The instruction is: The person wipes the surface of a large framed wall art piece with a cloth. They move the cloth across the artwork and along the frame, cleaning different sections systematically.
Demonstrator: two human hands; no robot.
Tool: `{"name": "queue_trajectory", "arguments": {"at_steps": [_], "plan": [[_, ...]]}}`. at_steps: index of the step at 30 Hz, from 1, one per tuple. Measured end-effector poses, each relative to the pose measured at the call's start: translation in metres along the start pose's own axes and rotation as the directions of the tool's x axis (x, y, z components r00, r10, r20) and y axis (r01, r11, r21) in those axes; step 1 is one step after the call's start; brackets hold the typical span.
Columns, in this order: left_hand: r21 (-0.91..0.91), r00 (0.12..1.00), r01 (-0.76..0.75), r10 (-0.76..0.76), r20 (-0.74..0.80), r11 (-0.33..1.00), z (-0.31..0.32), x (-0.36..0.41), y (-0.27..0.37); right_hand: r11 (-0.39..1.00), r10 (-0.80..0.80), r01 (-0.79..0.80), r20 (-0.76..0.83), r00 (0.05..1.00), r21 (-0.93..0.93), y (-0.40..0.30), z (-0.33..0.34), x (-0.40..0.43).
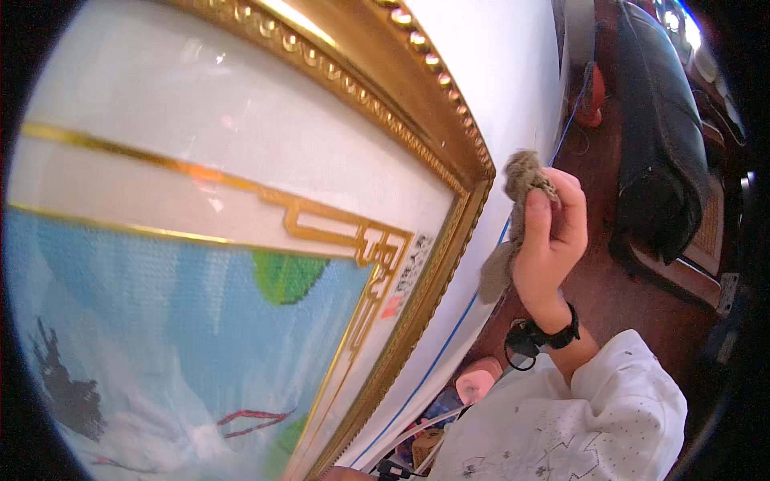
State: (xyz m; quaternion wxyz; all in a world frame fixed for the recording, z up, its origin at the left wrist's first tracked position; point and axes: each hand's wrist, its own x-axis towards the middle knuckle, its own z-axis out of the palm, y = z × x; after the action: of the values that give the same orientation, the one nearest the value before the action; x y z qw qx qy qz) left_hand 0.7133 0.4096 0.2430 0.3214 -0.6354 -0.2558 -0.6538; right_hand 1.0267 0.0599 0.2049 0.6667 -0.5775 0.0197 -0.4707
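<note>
My right hand (pixel 553 240) pinches a crumpled grey-brown cloth (pixel 524 171) between thumb and fingers. Part of the cloth hangs down beside the wrist. A black band with a dark ring-shaped attachment (pixel 522 346) is on that wrist. Just left of the hand is the corner of an ornate gold picture frame (pixel 475 186), apart from the cloth. Behind its reflective surface is a picture (pixel 198 300) with blue ground, green leaves and a white bird-like shape. At the bottom edge shows a sliver of skin, apparently my left hand (pixel 349 475), beside the frame; most of it is cut off.
A white wall (pixel 523 78) runs behind the frame, with a blue cable (pixel 442 346) along it. To the right, a black padded seat (pixel 662 132) stands on the reddish-brown floor (pixel 595 282). A red object (pixel 592 96) and a pink object (pixel 476 382) lie near the wall.
</note>
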Motion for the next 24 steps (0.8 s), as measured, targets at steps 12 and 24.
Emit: {"name": "queue_trajectory", "arguments": {"at_steps": [12,24], "plan": [[-0.032,0.991,0.099,-0.102,-0.087,0.995,0.008,-0.001,0.001,0.474,0.674,0.493,0.661,0.33,-0.73,0.084,-0.115,-0.006],[-0.121,0.976,0.145,-0.162,-0.146,0.982,0.012,-0.004,-0.005,0.9,-0.434,0.371,-0.521,0.735,-0.227,-0.061,-0.114,0.155]]}}
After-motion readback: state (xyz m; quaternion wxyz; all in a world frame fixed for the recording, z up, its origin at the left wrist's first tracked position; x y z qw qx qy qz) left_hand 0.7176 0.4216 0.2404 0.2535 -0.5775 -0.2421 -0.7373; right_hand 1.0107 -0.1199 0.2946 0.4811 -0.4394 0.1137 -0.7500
